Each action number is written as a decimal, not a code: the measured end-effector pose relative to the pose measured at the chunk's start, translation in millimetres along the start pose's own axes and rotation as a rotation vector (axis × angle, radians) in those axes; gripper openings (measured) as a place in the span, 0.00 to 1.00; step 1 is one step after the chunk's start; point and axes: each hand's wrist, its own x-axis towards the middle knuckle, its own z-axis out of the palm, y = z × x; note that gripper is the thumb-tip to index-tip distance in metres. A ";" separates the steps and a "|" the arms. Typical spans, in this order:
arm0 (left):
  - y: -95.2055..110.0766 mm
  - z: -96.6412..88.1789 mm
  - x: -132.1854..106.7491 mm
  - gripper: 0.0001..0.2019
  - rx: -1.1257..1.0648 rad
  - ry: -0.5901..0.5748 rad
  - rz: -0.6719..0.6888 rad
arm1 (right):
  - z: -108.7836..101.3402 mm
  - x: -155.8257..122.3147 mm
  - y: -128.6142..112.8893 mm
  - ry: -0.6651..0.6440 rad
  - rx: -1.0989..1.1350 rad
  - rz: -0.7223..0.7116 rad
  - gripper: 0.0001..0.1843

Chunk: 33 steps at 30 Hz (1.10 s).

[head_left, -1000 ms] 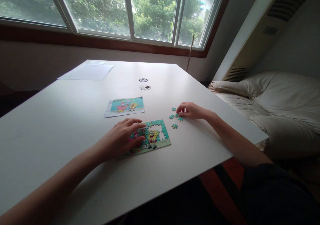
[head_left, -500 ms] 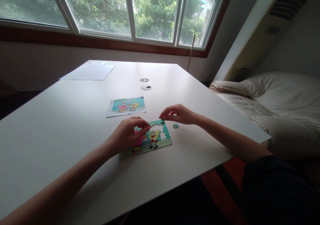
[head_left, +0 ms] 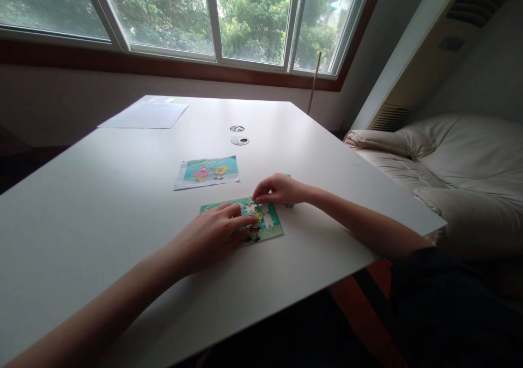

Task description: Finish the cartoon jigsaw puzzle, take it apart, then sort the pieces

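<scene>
Two hands on a puzzle (head_left: pixel 267 225) at the near middle of a white table (head_left: pixel 102 193).

The left hand (head_left: pixel 212 234) lies flat on the puzzle's left half, fingers loosely spread and holding nothing, their tips on the cartoon figures. The right hand (head_left: pixel 278 189) comes in from 3 o'clock with its fingers drawn narrow, tips down at the puzzle's far edge; whether they pinch a piece I cannot tell. White gaps show in the puzzle's right half. A loose teal piece (head_left: pixel 290 205) lies just beside the right hand, at its 5 o'clock. A picture (head_left: pixel 207 172) lies at 11 o'clock from the puzzle, two round holes (head_left: pixel 239 140) at 12 o'clock beyond it, and a sheet (head_left: pixel 143 115) far off at 10 o'clock. A pale cushion (head_left: pixel 449 161) sits off the table at 3 o'clock.
</scene>
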 end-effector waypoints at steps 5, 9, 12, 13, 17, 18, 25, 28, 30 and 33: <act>0.7 -0.9 0.4 0.14 0.025 -0.006 0.005 | 2.7 -0.8 -3.7 0.045 -0.080 -0.009 0.08; 0.9 -0.6 0.4 0.14 0.040 -0.006 0.010 | 4.6 -0.7 -5.9 0.081 -0.162 -0.036 0.07; 0.9 -0.3 0.3 0.14 0.045 -0.007 0.012 | 5.1 -0.7 -6.6 0.083 -0.210 -0.072 0.06; 1.0 -0.3 0.3 0.14 0.045 -0.008 0.012 | 5.0 -0.7 -7.0 0.079 -0.220 -0.082 0.06; 1.6 -0.7 0.9 0.14 0.050 -0.009 0.014 | 5.5 -0.2 -9.2 0.069 -0.235 -0.091 0.04; 1.8 -0.7 1.0 0.14 0.052 -0.008 0.014 | 5.9 0.0 -9.6 0.069 -0.236 -0.090 0.04; -4.5 -0.5 -1.7 0.15 0.021 -0.013 0.007 | -6.3 -5.4 -4.9 0.071 -0.170 -0.045 0.06; -15.2 -4.3 -3.6 0.15 0.002 0.005 0.006 | -24.7 -16.5 1.6 0.001 -0.159 0.002 0.08; -24.4 -7.5 -5.1 0.14 0.004 0.007 -0.005 | -39.1 -26.0 7.5 -0.067 -0.182 0.048 0.09; -38.4 -10.1 -7.5 0.13 0.024 0.012 -0.029 | -59.6 -40.1 17.3 -0.115 -0.240 0.156 0.10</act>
